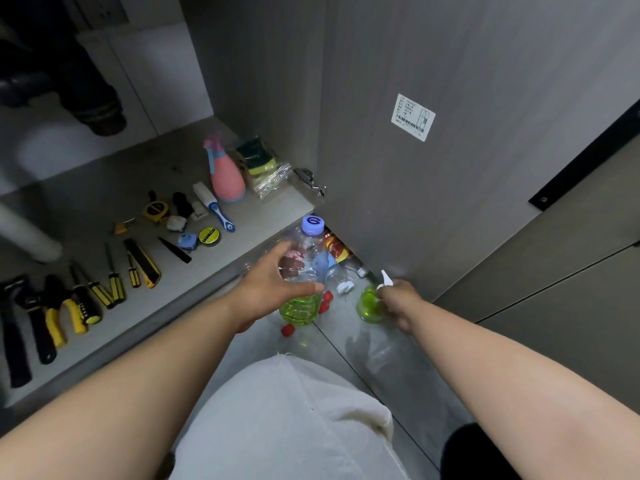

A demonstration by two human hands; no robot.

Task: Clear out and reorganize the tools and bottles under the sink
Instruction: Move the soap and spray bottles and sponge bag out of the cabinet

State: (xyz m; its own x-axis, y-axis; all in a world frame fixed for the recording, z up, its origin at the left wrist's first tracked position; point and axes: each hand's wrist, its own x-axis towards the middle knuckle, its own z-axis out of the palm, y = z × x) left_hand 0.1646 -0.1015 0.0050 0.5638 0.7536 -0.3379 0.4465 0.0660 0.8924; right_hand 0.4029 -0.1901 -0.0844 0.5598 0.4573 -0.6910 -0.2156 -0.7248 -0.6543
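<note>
Both hands are out over the floor in front of the open cabinet. Nearest, the person's knee in pale cloth (287,420) fills the bottom of the view. Her or his left hand (273,289) wraps around the middle of a clear bottle (304,271) with a purple cap (313,224) and green liquid at its base, fingers curled on its side. To the right, the right hand (398,303) closes on a small spray bottle (370,304) of green liquid, its white nozzle (386,278) sticking up above the knuckles. Red caps (288,330) lie scattered on the grey floor (346,358) between and below the two bottles, and more bottles lie on their sides just behind, near the cabinet door (450,168).

Further in, on the cabinet shelf (104,202), tools lie in a tidy row: pliers (52,313) and screwdrivers (114,278) with yellow and black handles, then a utility knife (143,263). Behind them sit a tape measure (156,210), a roll of tape (208,236) and a blue-handled brush (216,209). At the back right stand a pink spray bottle (227,178) and a pack of sponges (261,164).
</note>
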